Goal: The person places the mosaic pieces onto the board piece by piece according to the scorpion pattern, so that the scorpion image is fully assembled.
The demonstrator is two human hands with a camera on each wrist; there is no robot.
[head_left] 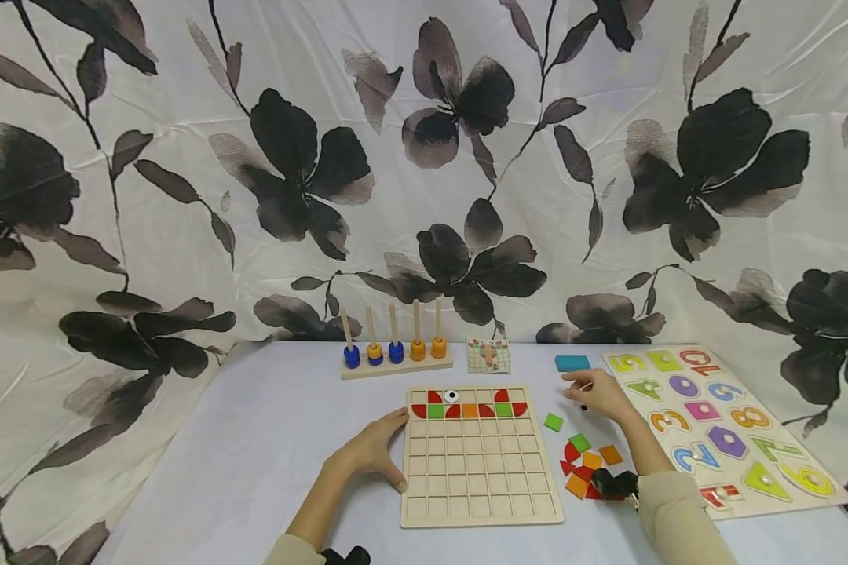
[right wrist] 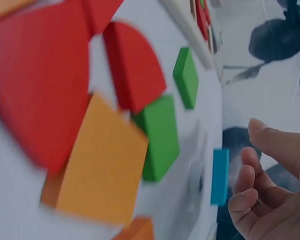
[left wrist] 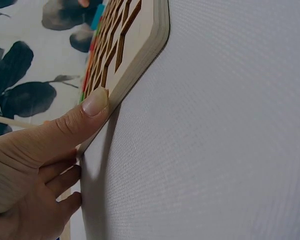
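My left hand [head_left: 371, 449] lies along the left edge of a wooden grid board [head_left: 480, 471], thumb and forefinger spread apart and touching that edge. In the left wrist view the thumb [left wrist: 65, 122] presses on the board's side. Red, green and orange pieces and a round eye piece [head_left: 451, 397] fill part of the board's top two rows. My right hand [head_left: 604, 394] hovers right of the board, near a blue block [head_left: 572, 363], fingers loosely bent with nothing visible between thumb and fingers. A white disc with a dark dot [right wrist: 196, 177] lies on the table beneath it.
Loose green, red and orange pieces [head_left: 592, 461] lie right of the board, partly behind the right wrist camera. A number puzzle board [head_left: 703, 463] stands at far right. Behind are a peg rack [head_left: 396, 365] with blue and orange rings and a pattern card [head_left: 488, 357].
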